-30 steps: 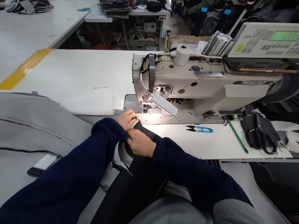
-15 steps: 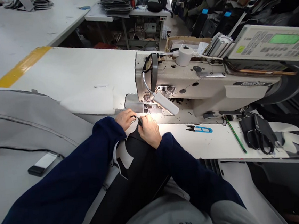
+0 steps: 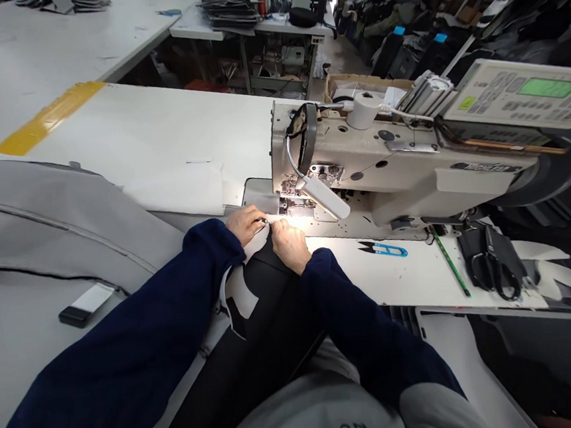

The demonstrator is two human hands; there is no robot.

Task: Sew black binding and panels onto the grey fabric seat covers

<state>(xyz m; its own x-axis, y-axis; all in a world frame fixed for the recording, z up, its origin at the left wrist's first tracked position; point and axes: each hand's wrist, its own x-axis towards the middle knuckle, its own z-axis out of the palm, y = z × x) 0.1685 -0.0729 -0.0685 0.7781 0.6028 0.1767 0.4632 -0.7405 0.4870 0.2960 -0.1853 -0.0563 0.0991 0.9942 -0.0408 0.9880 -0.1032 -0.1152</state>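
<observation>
In the head view, the only one here, the black cloth (image 3: 257, 349) runs from the person's lap up to the table (image 3: 333, 243) edge, its far end just in front of the sewing machine (image 3: 344, 145) and lit by the small lamp (image 3: 327, 197). The left hand (image 3: 245, 225) is closed in a pinch on the cloth at that far end, and the right hand (image 3: 291, 245) pinches the same edge just beside it, fingers curled and knuckles up (exactly which layer lies between the fingertips is too small to tell). The cloth looks thick yet soft, bending over the lap in a broad, smooth fold rather than creasing sharply, so I would judge it pliable and not at all fragile. Its length probably makes it drag a little, with the lap bearing most of the weight. The surface seems matt, which should give fingers fair grip. The pale piece (image 3: 242, 294) along its left side curves and stands partly away, and looks thinner and likelier to curl. The best hold seems to be a fingertip pinch close to the edge, hands near each other, keeping the layers flat; gripping the broad middle would give poorer control.
</observation>
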